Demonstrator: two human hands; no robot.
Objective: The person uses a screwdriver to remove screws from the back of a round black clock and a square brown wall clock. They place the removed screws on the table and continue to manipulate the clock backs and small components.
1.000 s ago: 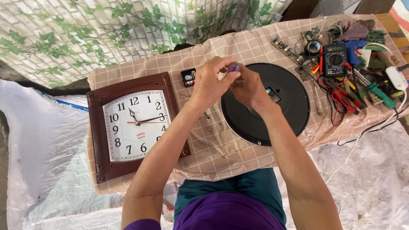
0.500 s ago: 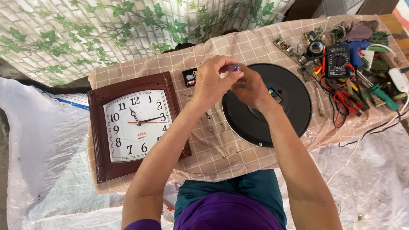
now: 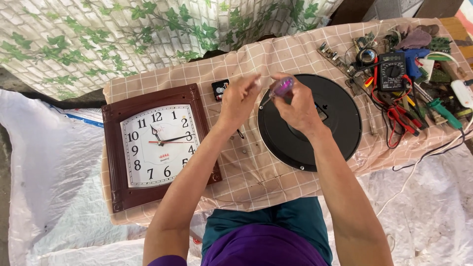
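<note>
purple-handled screwdriver (image 3: 280, 89) pinched in right hand (image 3: 295, 106), left hand (image 3: 240, 101) fingertips at its tip; two clocks

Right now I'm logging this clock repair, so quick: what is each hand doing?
Left hand: fingers pinched at the screwdriver's tip; what they hold is too small to tell.
Right hand: closed around a purple-handled screwdriver.
</note>
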